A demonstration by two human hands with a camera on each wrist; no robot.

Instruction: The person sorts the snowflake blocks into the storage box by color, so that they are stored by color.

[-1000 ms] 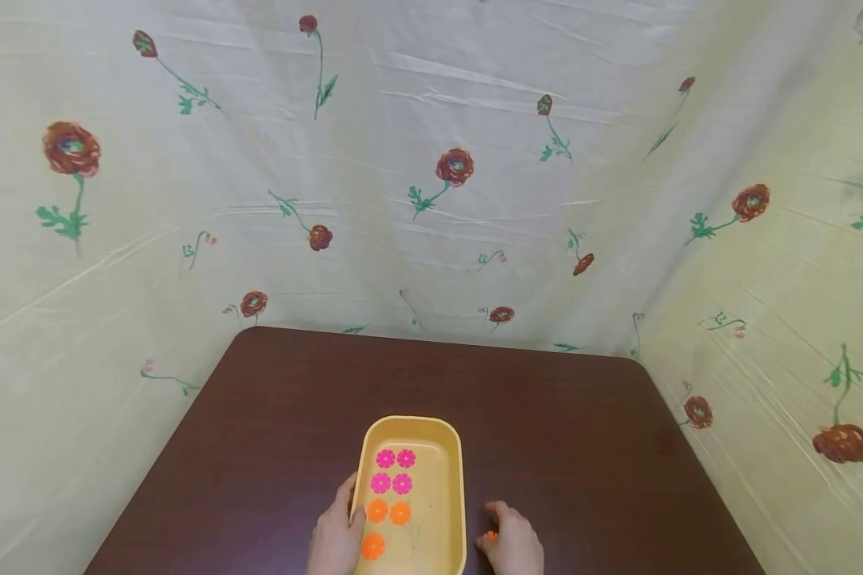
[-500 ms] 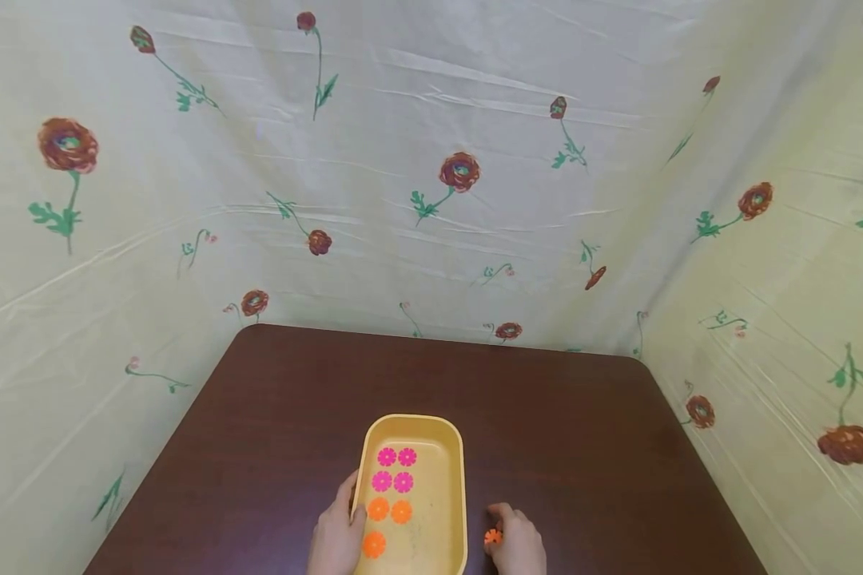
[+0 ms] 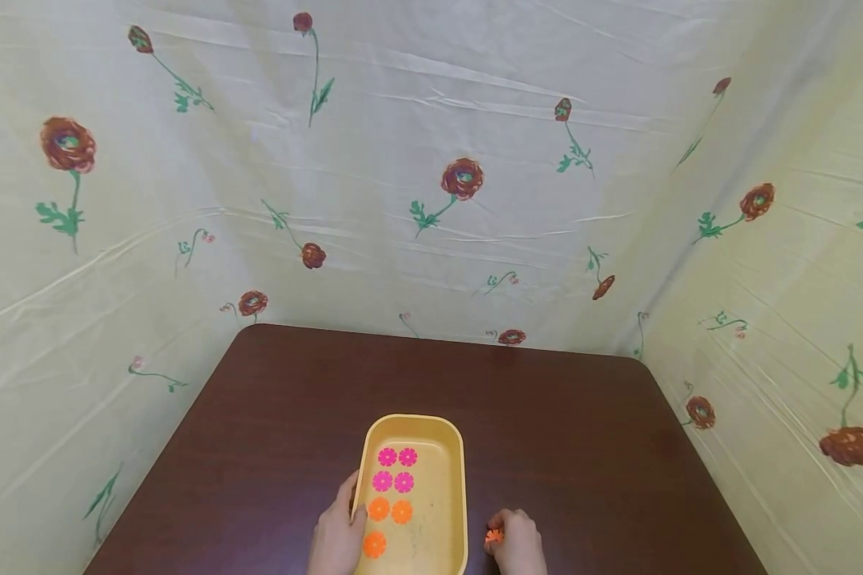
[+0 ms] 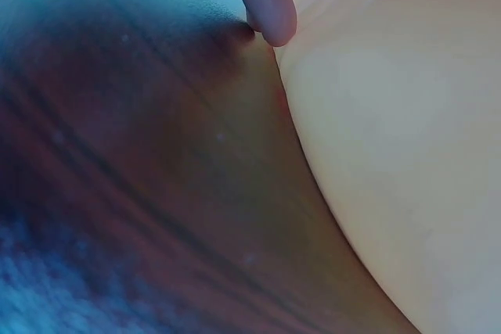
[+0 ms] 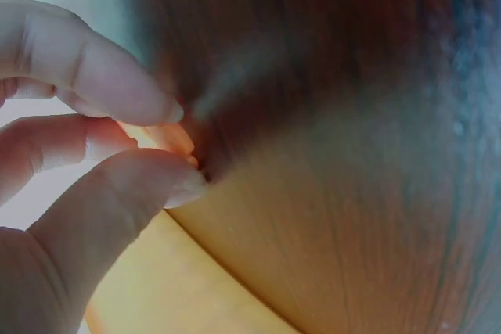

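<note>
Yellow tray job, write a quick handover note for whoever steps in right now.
Left hand: holds the yellow tray by its left rim, thumb over the edge.
Right hand: pinches one orange flower piece just right of the tray, above the brown table.
Done: four pink pieces and three orange pieces lie in two columns in the tray.
Left: the spot beside the lone nearest orange piece looks unfilled; the pinched piece probably goes there.

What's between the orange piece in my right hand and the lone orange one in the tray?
In the head view, the tray's right wall and bare tray floor separate the held orange piece from the lone orange piece.
</note>
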